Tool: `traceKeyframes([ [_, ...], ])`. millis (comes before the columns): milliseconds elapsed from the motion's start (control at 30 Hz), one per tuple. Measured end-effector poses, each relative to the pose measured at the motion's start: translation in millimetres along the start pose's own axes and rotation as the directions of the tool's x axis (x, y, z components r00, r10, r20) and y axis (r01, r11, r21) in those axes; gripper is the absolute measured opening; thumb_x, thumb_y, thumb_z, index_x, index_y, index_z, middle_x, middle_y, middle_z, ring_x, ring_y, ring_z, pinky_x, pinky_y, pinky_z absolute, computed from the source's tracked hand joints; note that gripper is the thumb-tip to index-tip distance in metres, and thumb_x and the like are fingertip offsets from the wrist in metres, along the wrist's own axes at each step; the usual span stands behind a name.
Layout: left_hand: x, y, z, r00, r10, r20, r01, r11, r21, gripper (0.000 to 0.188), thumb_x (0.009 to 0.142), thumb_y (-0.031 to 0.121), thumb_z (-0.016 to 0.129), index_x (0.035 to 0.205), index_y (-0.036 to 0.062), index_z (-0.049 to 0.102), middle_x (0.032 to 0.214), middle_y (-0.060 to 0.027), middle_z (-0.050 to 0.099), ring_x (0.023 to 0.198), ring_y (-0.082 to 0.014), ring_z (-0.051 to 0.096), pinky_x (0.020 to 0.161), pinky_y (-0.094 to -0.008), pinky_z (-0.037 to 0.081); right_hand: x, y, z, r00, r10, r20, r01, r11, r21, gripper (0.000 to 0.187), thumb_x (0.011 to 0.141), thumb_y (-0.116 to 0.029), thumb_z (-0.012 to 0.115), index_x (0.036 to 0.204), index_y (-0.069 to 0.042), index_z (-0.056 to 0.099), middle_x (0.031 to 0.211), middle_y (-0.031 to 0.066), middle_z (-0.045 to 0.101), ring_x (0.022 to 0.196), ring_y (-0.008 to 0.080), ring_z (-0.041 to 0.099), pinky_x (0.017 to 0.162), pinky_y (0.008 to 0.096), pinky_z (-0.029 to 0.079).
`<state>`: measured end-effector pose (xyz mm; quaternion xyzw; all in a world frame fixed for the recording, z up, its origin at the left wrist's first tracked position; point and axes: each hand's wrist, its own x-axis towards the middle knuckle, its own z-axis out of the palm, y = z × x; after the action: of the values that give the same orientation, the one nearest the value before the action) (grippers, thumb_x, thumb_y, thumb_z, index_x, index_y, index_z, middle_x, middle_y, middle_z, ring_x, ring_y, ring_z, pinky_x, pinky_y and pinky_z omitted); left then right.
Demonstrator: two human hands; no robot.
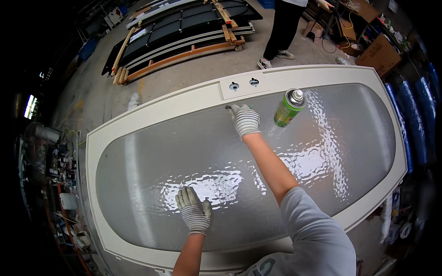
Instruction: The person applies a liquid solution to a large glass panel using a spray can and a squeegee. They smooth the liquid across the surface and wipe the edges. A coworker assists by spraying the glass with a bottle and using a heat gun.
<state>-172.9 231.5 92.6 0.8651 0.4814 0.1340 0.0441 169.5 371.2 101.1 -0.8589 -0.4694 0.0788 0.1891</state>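
A white door panel [152,106] lies flat before me, with a large oval pane of rippled glass [165,152] set in it. My left hand [193,210], in a striped work glove, rests palm down on the lower part of the pane, fingers stretched. At the pane's far edge, my right hand [244,120], gloved alike, has its fingers curled. A small dark tip [228,107] pokes out beside them; its kind is hidden. To the right of that hand, a green spray can [289,108] with a silver top stands on the glass.
Beyond the glass, a plate [244,85] with two cut-outs sits on the panel's far rim. A wheeled orange rack [179,55] carries dark panels. Another person [283,32] stands farther off. Blue-wrapped rolls [416,115] line the right; cluttered shelves [64,202] stand left.
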Motion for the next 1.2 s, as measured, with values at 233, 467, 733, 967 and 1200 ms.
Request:
traceKeyframes([
  [233, -1.8, 1.4, -3.7, 1.0, -0.015, 0.007, 0.015, 1.0, 0.0, 0.075, 0.084, 0.034, 0.056, 0.142, -0.0062, 0.03, 0.144, -0.0297, 0.035, 0.134, -0.0472, 0.031, 0.115, -0.0566, 0.018, -3.7, 18.6, -6.3, 0.997, 0.043, -0.07, -0.036, 0.995, 0.096, 0.022, 0.094, -0.028, 0.054, 0.106, -0.015, 0.068, 0.091, 0.0162, 0.067, 0.082, 0.0332, 0.067, 0.072, 0.047, 0.054],
  [467, -0.1, 1.1, 0.2, 1.0, -0.011, 0.005, 0.011, 1.0, 0.01, 0.075, 0.085, 0.035, 0.054, 0.142, -0.0065, 0.029, 0.143, -0.0301, 0.035, 0.135, -0.047, 0.031, 0.115, -0.0566, 0.018, -1.3, -18.1, 8.3, 0.986, -0.118, 0.122, 0.129, 0.988, -0.09, 0.022, 0.093, -0.02, 0.054, 0.109, -0.014, 0.066, 0.1, 0.0159, 0.066, 0.088, 0.0309, 0.069, 0.07, 0.0455, 0.056],
  [733, 1.1, 0.7, -1.3, 1.0, -0.016, 0.001, 0.016, 1.0, -0.017, 0.076, 0.084, 0.033, 0.057, 0.143, -0.0058, 0.029, 0.144, -0.0296, 0.034, 0.136, -0.0462, 0.029, 0.115, -0.056, 0.018, 3.1, 2.8, -10.7, 0.99, -0.054, 0.132, 0.072, 0.988, -0.138, 0.028, 0.092, -0.013, 0.05, 0.117, -0.008, 0.062, 0.108, 0.0169, 0.065, 0.092, 0.0317, 0.069, 0.068, 0.0454, 0.056],
  [967, -2.9, -0.4, -0.4, 1.0, -0.021, -0.002, 0.021, 1.0, -0.021, 0.077, 0.083, 0.032, 0.058, 0.143, -0.0054, 0.029, 0.144, -0.0293, 0.034, 0.137, -0.0457, 0.029, 0.115, -0.0559, 0.018, 3.3, 18.7, -9.1, 0.998, -0.032, 0.059, 0.04, 0.99, -0.135, 0.026, 0.089, -0.007, 0.053, 0.113, -0.009, 0.064, 0.102, 0.0175, 0.065, 0.093, 0.0307, 0.068, 0.072, 0.0433, 0.057],
  [1200, -2.2, -0.7, 0.7, 0.999, -0.042, 0.017, 0.042, 0.999, -0.014, 0.077, 0.089, 0.044, 0.051, 0.145, -0.0038, 0.03, 0.147, -0.0271, 0.033, 0.139, -0.0452, 0.026, 0.116, -0.0557, 0.017, 13.8, -10.5, 5.1, 0.984, -0.063, 0.168, 0.094, 0.979, -0.183, 0.027, 0.093, -0.015, 0.05, 0.117, -0.012, 0.061, 0.104, 0.0184, 0.065, 0.092, 0.0316, 0.068, 0.072, 0.0459, 0.055],
])
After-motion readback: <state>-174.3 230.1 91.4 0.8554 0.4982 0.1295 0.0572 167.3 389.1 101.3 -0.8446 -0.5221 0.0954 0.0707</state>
